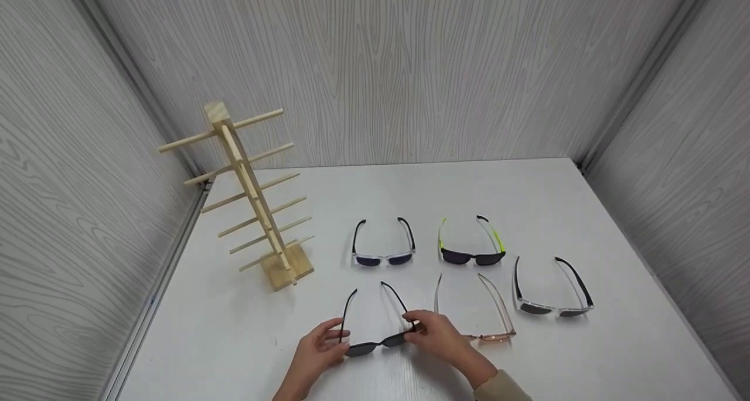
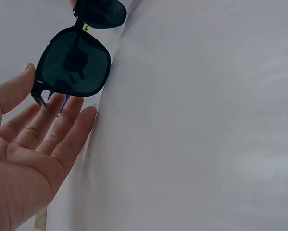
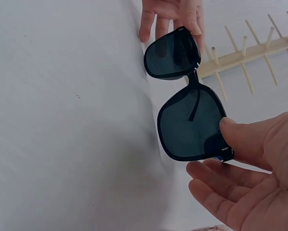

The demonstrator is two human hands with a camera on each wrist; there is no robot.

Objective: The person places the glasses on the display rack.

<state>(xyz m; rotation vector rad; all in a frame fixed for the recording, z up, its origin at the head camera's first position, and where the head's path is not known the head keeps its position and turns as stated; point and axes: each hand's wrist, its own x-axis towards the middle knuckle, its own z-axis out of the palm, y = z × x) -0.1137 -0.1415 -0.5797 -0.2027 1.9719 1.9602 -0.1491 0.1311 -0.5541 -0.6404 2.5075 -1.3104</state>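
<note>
Between left hand (image 1: 316, 351) and right hand (image 1: 436, 336), each pinching an end, black sunglasses (image 1: 362, 349) stretch crosswise, wooden rack (image 1: 256, 199) ahead, nearer the left.

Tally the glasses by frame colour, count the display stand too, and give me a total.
Black sunglasses, held by the left hand and right hand: 1
Black-fronted sunglasses with yellow-green temples: 1
Clear-fronted sunglasses with dark temples: 2
Pinkish glasses: 1
Wooden stand: 1
Total: 6
</note>
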